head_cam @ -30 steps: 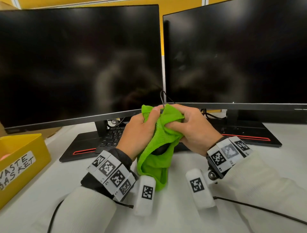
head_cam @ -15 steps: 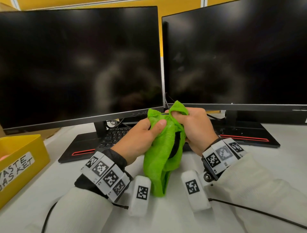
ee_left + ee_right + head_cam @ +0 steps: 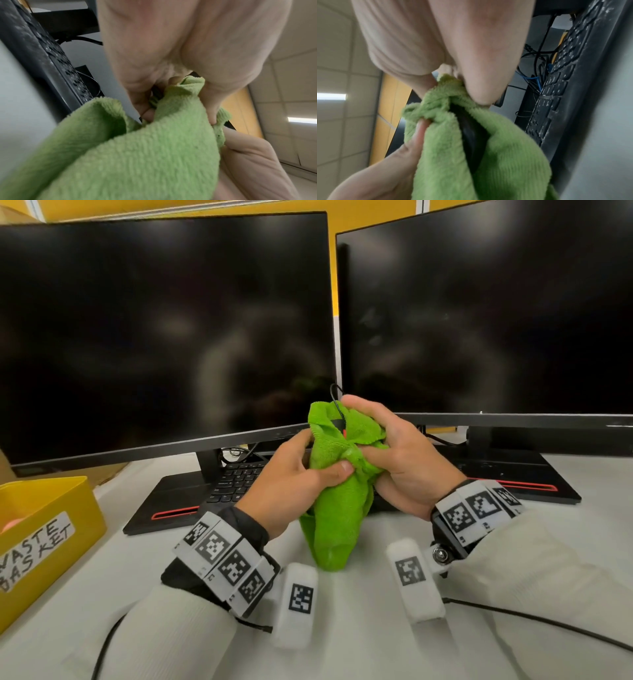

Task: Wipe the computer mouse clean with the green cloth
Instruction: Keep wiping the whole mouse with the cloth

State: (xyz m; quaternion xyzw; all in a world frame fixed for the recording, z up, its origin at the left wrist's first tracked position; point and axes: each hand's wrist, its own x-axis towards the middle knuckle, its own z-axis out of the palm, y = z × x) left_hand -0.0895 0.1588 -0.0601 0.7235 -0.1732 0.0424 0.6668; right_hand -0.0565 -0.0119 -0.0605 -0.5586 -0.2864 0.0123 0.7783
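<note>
A yellow waste basket [image 3: 44, 529] sat at the tabletop's [image 3: 342, 645] left edge. The left hand [image 3: 291, 484] pinched the green cloth [image 3: 339, 508] with curled fingers; inside it lay the black mouse [image 3: 471, 136], raised before the monitors; the right hand [image 3: 404, 460] clutched the cloth's other side.

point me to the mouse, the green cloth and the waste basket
mouse [image 3: 471, 136]: right wrist view, on the dark body showing between the cloth folds.
green cloth [image 3: 337, 518]: head view, on the fold hanging below the hands.
waste basket [image 3: 78, 508]: head view, on the yellow side wall, right of the label.
</note>
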